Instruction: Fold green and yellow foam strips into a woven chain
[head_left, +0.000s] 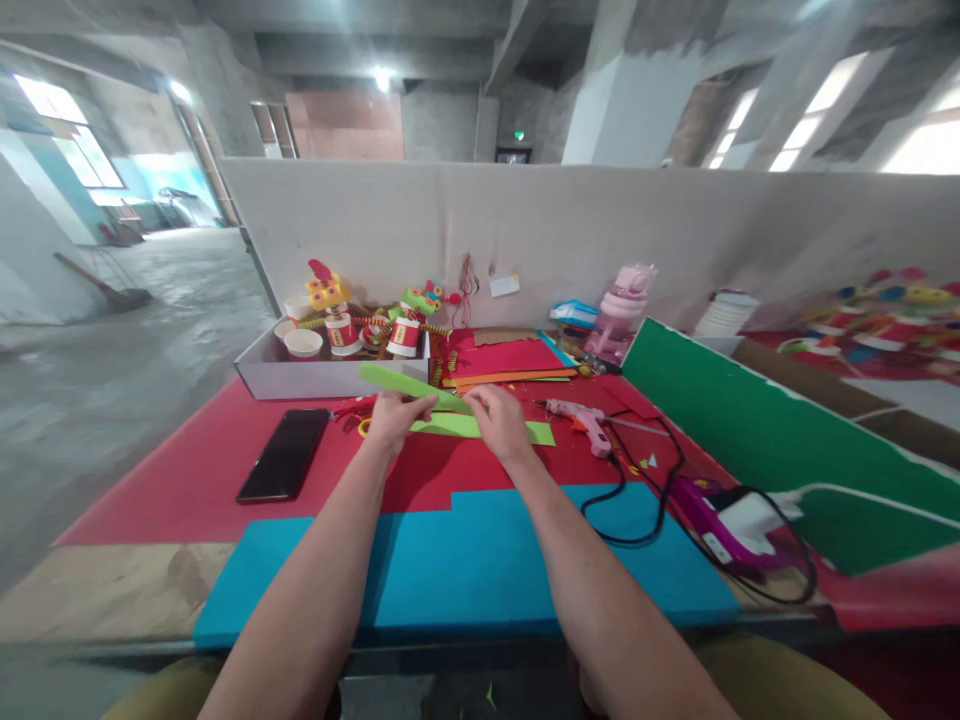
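Between my two hands is a light green paper strip, held a little above the red tabletop. My left hand pinches it with thumb and fingers, and its free end sticks out to the upper left. The right end is pinched in my right hand. A second green strip lies flat on the red surface just below, partly covered by my right hand. Close to my left hand are yellow-handled scissors, mostly hidden. A pink glue gun lies to the right of my right hand.
A black phone lies left. Behind it, a white box holds paper-cup figures. Blue sheets cover the front edge. At right are a purple power strip with black cables and a green panel. A pink bottle stands behind.
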